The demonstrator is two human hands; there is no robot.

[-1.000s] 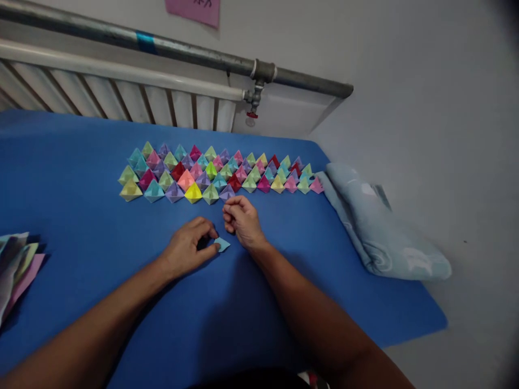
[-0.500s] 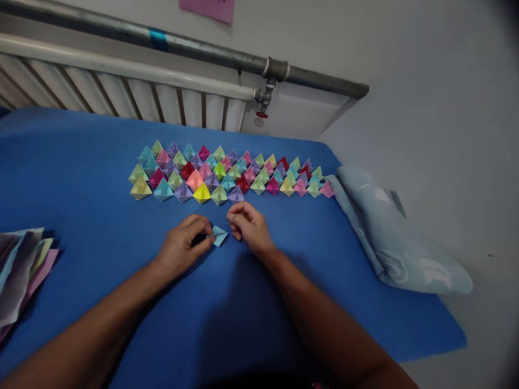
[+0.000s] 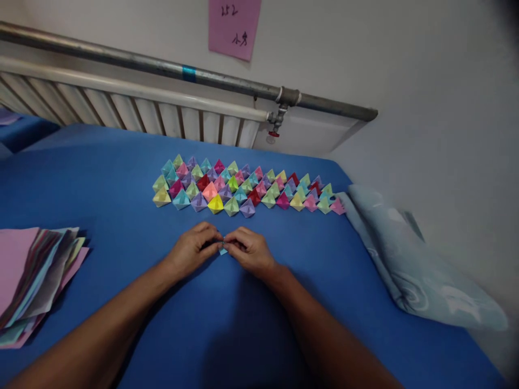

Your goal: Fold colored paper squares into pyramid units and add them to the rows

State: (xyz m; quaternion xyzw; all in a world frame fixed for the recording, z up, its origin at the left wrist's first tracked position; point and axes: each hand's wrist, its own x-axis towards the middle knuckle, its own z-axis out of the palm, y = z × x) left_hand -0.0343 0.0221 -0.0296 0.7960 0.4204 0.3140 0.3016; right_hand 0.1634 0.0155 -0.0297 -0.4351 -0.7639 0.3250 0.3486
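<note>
Between my fingertips, low over the blue table, is a small light-blue folded paper [image 3: 223, 250]. My left hand [image 3: 197, 246] pinches it from the left, thumb against forefinger. From the other side my right hand [image 3: 249, 249] is closed on it in a pinch as well. Most of the paper is hidden behind the fingers, so its exact shape cannot be made out. Just beyond my hands stand rows of small folded paper boats [image 3: 215, 203] in yellow, green, blue, purple, pink and red.
A stack of coloured paper sheets [image 3: 52, 270] lies at the left. On the right rests a folded grey-blue blanket [image 3: 405, 259]. Behind the blue surface [image 3: 121, 216] are a white radiator [image 3: 133, 116], a metal pipe [image 3: 141, 62] and a pink note [image 3: 234, 27] on the wall.
My right hand has come in to the left and taken hold of the folded paper, which only my left hand held before. The view has shifted up and to the left.
</note>
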